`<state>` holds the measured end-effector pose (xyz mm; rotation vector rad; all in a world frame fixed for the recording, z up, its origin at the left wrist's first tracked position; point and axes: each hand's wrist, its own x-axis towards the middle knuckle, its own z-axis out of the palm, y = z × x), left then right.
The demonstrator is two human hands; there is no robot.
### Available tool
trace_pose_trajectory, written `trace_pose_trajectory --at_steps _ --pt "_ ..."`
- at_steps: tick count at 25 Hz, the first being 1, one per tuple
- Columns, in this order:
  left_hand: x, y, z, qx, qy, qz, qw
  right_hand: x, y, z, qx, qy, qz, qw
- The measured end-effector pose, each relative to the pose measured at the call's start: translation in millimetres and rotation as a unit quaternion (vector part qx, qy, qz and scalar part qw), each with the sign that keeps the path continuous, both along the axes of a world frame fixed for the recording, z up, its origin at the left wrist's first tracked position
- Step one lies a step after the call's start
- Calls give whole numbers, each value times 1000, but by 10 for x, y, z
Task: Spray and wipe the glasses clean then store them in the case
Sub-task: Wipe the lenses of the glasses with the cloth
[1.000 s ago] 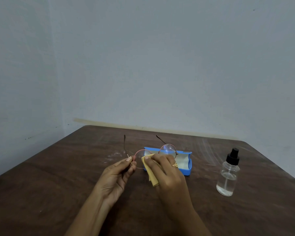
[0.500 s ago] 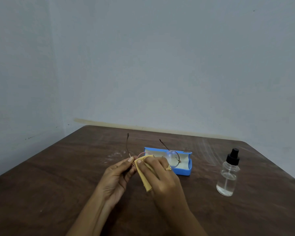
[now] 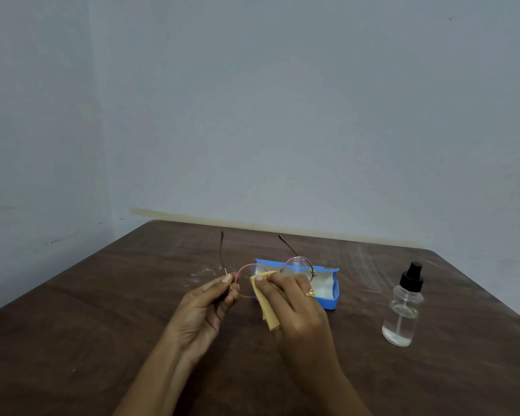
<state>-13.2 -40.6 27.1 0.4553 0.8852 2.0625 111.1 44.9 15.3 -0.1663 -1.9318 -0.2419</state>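
left hand (image 3: 204,307): thumb and fingers pinch the glasses at the outer edge of the lens on the person's left, by the hinge
right hand (image 3: 297,307): thumb and fingers curled round the yellow cloth, pressing it to the same lens from its inner side; back of hand faces the camera
hands: close together, one each side of that lens, not touching each other
glasses (image 3: 296,267): round lenses, thin pink rim; held up off the table between the two hands, just in front of the case; both temples unfolded, pointing up and away from the person
yellow cloth (image 3: 266,307): folded over the lens at the top, loose end hangs below the right thumb
gold ring (image 3: 309,292): on a right-hand finger
case (image 3: 327,298): blue, lid open, pale lining showing; lies on the table right behind the right hand, partly hidden by it
spray bottle (image 3: 403,310): clear, black pump top, clear liquid inside; stands upright on the table's right side, well apart from the hands and case
table (image 3: 102,325): dark brown wood, whitish smudges beyond the left hand
wall (image 3: 282,115): plain pale grey, behind the table
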Motion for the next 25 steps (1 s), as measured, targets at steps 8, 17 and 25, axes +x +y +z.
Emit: trace_pose_trajectory --at_steps 8,17,25 --pt "50 30 -8 -8 42 3 999 -29 -56 26 9 15 28 999" --pt "-46 26 -22 13 -43 29 999 80 105 33 -86 107 32 990" --pt "-43 -5 -20 29 -43 -29 998 118 248 17 -104 119 -14 987"
